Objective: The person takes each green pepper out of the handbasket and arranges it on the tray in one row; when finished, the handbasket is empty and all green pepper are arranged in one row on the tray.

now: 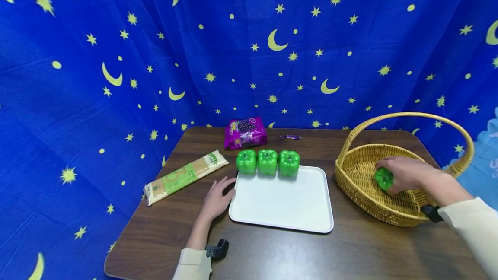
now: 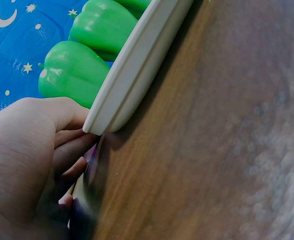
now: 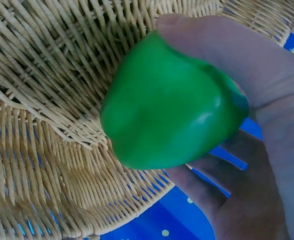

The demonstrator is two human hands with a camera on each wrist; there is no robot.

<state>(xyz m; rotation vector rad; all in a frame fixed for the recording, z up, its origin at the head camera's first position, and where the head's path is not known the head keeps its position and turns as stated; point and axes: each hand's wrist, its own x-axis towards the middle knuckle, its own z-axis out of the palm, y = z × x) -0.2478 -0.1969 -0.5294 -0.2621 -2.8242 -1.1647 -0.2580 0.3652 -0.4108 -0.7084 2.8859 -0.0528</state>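
Inside the wicker basket (image 1: 363, 193), my right hand (image 1: 404, 174) grips a green bell pepper (image 1: 383, 179). The right wrist view shows the thumb over one side of this bell pepper (image 3: 167, 107) and the fingers around the other. My left hand (image 1: 215, 200) rests at the left edge of the white tray (image 1: 284, 202), thumb and index finger spread apart in the head view. The left wrist view has its fingertips right at the rim of the tray (image 2: 131, 75). Three more green bell peppers (image 1: 267, 162) sit in a row along the tray's back edge.
A long pack of noodles (image 1: 186, 177) lies left of the tray. Behind the bell peppers are a purple snack bag (image 1: 246, 133) and a small wrapped candy (image 1: 290, 137). The basket's tall handle (image 1: 408, 115) arches over its opening. A blue star-patterned curtain (image 1: 241, 55) hangs behind the brown table (image 1: 272, 254).
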